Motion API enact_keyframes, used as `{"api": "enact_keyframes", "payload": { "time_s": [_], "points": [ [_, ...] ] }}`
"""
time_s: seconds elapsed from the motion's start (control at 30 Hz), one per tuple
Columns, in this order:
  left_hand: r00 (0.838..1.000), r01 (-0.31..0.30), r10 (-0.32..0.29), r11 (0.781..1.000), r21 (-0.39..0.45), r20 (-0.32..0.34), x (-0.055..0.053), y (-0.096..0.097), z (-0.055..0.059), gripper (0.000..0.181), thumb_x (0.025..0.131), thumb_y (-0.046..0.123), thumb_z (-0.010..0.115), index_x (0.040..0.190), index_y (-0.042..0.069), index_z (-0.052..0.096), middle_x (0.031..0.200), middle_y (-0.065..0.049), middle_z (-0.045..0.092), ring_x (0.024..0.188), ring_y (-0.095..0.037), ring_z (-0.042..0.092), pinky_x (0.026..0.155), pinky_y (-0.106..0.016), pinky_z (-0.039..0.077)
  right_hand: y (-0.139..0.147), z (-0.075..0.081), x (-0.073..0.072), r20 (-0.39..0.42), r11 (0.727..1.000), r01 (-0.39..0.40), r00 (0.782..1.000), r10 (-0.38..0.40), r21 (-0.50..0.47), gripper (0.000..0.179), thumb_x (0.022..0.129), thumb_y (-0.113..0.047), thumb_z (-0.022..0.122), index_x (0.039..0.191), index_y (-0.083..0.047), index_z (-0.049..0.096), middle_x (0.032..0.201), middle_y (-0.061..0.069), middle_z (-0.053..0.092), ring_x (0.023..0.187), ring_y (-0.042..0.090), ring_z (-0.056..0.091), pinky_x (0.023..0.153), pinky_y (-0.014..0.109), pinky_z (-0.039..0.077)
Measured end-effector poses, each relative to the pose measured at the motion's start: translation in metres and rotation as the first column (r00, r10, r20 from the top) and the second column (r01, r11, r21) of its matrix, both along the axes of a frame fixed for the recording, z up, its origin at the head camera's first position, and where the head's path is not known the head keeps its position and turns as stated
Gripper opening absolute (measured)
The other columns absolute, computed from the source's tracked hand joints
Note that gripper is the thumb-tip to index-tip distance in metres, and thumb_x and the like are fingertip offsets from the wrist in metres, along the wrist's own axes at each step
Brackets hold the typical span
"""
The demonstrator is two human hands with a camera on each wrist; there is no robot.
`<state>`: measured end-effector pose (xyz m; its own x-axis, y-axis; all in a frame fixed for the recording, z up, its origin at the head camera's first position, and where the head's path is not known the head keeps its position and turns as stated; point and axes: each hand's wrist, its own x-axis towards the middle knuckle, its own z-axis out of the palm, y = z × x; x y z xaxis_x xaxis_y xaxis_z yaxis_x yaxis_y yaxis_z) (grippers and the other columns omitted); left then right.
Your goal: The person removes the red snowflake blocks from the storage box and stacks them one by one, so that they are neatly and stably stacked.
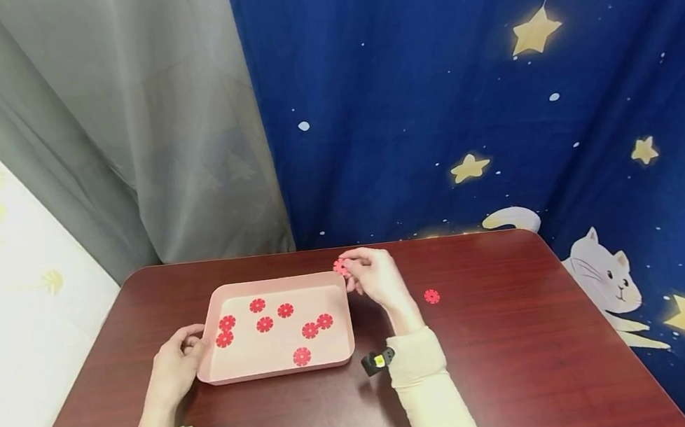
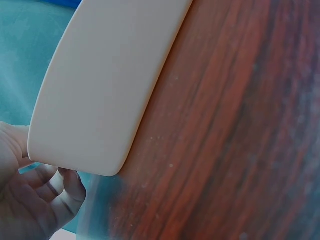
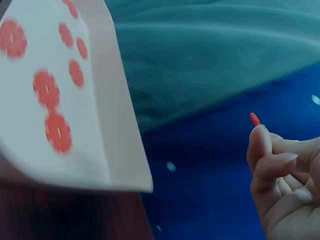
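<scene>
A shallow pale pink tray (image 1: 278, 370) stands on the table, with several red notched plastic discs (image 1: 264, 324) lying flat in it. At its left end, my left hand (image 1: 177, 362) grips the wall, the thumb and curled fingers right at the rim in the left wrist view (image 2: 37, 195). Just beyond the tray's far right corner, my right hand (image 1: 376, 276) pinches one red disc (image 1: 340, 267) between thumb and fingertips. The right wrist view shows only that disc's thin edge (image 3: 255, 119) above the fingertips. Another red disc (image 1: 431, 296) lies on the table, right of my right hand.
The dark reddish-brown table (image 1: 524, 362) has rounded far corners. Behind it hang a grey curtain (image 1: 192, 118) and a blue curtain (image 1: 399, 94) printed with stars and a cat. Black camera straps (image 1: 377, 362) sit on both wrists.
</scene>
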<state>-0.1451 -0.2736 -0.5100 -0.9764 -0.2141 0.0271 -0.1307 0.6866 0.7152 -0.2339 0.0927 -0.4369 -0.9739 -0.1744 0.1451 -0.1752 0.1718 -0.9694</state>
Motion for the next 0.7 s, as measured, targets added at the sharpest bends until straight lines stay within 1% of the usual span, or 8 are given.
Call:
{"api": "enact_keyframes", "payload": {
  "time_s": [0.13,0.17,0.23,0.37,0.47,0.6,0.7],
  "points": [
    [1.000,-0.010,0.010,1.000,0.000,0.012,0.001,0.002,0.001,0.032,0.098,0.017,0.056,0.126,0.002,0.058,0.092,-0.009,0.058,0.077,-0.020,0.050,0.064,-0.027,0.039,0.028,0.000,0.007,0.010,0.994,0.035,0.999,-0.034,-0.101,0.019,0.095,0.000,0.060,0.111,0.009,0.065,0.077,0.020,0.067,0.049,0.027,0.058,0.043,0.023,0.041],
    [1.000,-0.013,0.013,1.000,-0.001,0.014,0.001,0.002,0.001,0.032,0.098,0.017,0.056,0.126,0.003,0.058,0.091,-0.009,0.058,0.076,-0.020,0.050,0.064,-0.027,0.039,0.035,-0.001,0.008,0.008,0.992,0.042,0.999,-0.041,-0.118,0.019,0.095,0.000,0.060,0.110,0.011,0.064,0.079,0.019,0.068,0.049,0.020,0.057,0.042,0.023,0.040],
    [1.000,-0.016,0.015,1.000,0.003,0.017,0.001,0.002,0.001,0.032,0.098,0.017,0.056,0.126,0.003,0.058,0.091,-0.009,0.057,0.076,-0.020,0.050,0.064,-0.027,0.038,0.049,-0.010,0.008,0.009,0.985,0.076,0.997,-0.075,-0.158,0.018,0.094,-0.002,0.063,0.107,0.011,0.064,0.082,0.019,0.069,0.048,0.017,0.058,0.041,0.020,0.038],
    [1.000,-0.006,0.006,1.000,-0.001,0.013,0.000,0.003,0.000,0.032,0.098,0.018,0.056,0.126,0.003,0.058,0.091,-0.009,0.057,0.077,-0.020,0.050,0.064,-0.027,0.039,0.080,-0.021,0.013,0.040,0.969,0.158,0.987,-0.153,-0.188,0.016,0.092,-0.003,0.066,0.102,0.011,0.065,0.085,0.020,0.070,0.049,0.014,0.059,0.041,0.018,0.037],
    [1.000,0.001,0.000,1.000,-0.009,0.005,0.000,0.003,0.000,0.032,0.098,0.017,0.057,0.126,0.002,0.058,0.091,-0.009,0.058,0.077,-0.020,0.050,0.064,-0.027,0.038,0.103,-0.032,0.017,0.079,0.960,0.216,0.976,-0.205,-0.179,0.017,0.092,-0.002,0.065,0.103,0.011,0.064,0.084,0.022,0.069,0.049,0.015,0.060,0.041,0.019,0.038],
    [1.000,-0.002,0.002,1.000,-0.019,-0.003,0.000,0.002,0.000,0.031,0.098,0.017,0.057,0.125,0.002,0.058,0.091,-0.009,0.058,0.077,-0.020,0.050,0.064,-0.026,0.038,0.127,-0.045,0.017,0.127,0.945,0.284,0.956,-0.266,-0.163,0.019,0.093,-0.002,0.065,0.105,0.013,0.062,0.083,0.025,0.068,0.049,0.015,0.060,0.043,0.019,0.041],
    [1.000,-0.004,0.004,1.000,-0.020,-0.002,0.001,0.001,-0.001,0.032,0.098,0.018,0.056,0.126,0.002,0.058,0.093,-0.009,0.058,0.078,-0.020,0.050,0.063,-0.026,0.038,0.139,-0.054,0.016,0.172,0.926,0.341,0.934,-0.314,-0.164,0.018,0.093,-0.002,0.064,0.103,0.013,0.060,0.078,0.021,0.067,0.049,0.014,0.060,0.044,0.017,0.040]
  ]
}}
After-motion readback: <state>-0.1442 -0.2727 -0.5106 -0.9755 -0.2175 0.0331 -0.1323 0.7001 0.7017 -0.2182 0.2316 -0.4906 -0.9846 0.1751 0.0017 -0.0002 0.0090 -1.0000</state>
